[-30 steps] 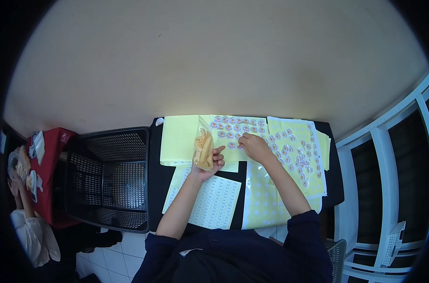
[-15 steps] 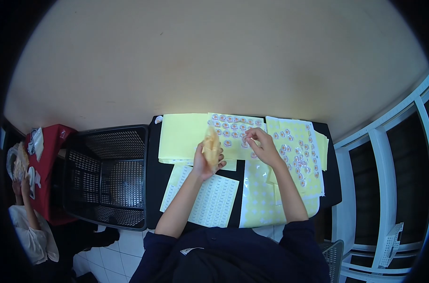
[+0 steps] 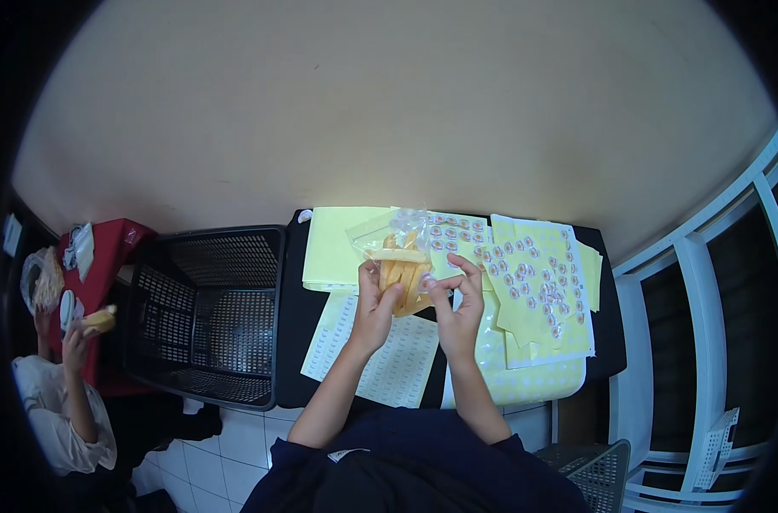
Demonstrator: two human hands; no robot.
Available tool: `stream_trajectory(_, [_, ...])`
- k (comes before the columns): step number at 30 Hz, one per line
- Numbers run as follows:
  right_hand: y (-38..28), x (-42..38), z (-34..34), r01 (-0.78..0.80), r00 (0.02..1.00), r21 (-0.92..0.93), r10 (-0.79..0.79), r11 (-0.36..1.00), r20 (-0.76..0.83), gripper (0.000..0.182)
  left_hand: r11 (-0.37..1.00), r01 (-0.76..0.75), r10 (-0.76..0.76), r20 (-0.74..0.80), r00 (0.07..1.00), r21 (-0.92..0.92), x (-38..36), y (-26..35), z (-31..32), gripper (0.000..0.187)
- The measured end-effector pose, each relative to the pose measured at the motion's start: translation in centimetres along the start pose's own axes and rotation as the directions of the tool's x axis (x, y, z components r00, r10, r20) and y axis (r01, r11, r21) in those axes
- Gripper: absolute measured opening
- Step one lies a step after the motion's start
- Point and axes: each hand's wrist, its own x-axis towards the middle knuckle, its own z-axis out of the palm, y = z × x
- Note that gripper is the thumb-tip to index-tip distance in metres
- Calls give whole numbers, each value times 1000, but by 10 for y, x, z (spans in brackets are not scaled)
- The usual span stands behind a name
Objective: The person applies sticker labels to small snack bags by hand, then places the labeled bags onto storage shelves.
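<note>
My left hand [image 3: 374, 318] is wrapped round the left side of a clear plastic bag [image 3: 399, 275] of long yellow snack strips, its thumb across the front. The top of the bag is loose clear film, standing away from me. At the bag's right side my right hand [image 3: 461, 315] pinches a small round sticker [image 3: 425, 283] with an orange centre, held against the bag's front. Behind the bag lies a yellow sheet [image 3: 483, 224] with rows of the same stickers. A sheet of small printed labels [image 3: 389, 363] lies below my hands.
A yellow backing sheet [image 3: 539, 239] with scattered stickers lies on the right of the black table. Blank yellow sheets [image 3: 333, 244] lie at the left. Beside the table stands a black basket [image 3: 279, 325]. Farther left, a co-worker's hand [image 3: 74, 342] holds a yellow-filled bag by a red-covered table [image 3: 107, 248].
My right hand has come left from the sticker sheet to the bag with a sticker. My left hand has turned the bag's broad side toward me. The co-worker has lifted a bag.
</note>
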Motion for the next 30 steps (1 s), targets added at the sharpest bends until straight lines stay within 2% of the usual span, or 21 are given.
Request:
stream_trajectory(5, [-2, -7, 12, 18, 1000, -27, -18, 999, 2, 15, 987, -100, 99, 9, 995, 126, -9, 12, -1, 52])
stream_trajectory(13, [-6, -7, 16, 66, 998, -100, -67, 993, -4, 15, 980, -131, 131, 10, 991, 152, -12, 10, -2, 52])
stream_trajectory(20, [-4, -8, 18, 22, 1000, -67, -22, 998, -8, 15, 965, -160, 163, 5, 987, 208, -10, 7, -1, 52])
stream_trajectory(24, [-2, -9, 20, 56, 997, -101, -60, 993, -44, 18, 977, -151, 152, 4, 988, 153, -13, 10, 4, 51])
stream_trajectory(26, [-1, -9, 21, 58, 997, -105, -64, 993, -52, 18, 967, -191, 193, 2, 981, 168, -13, 9, 5, 50])
stream_trajectory(30, [0, -10, 24, 59, 996, -49, -62, 997, -68, 16, 976, -177, 179, -6, 984, 127, -13, 14, 11, 49])
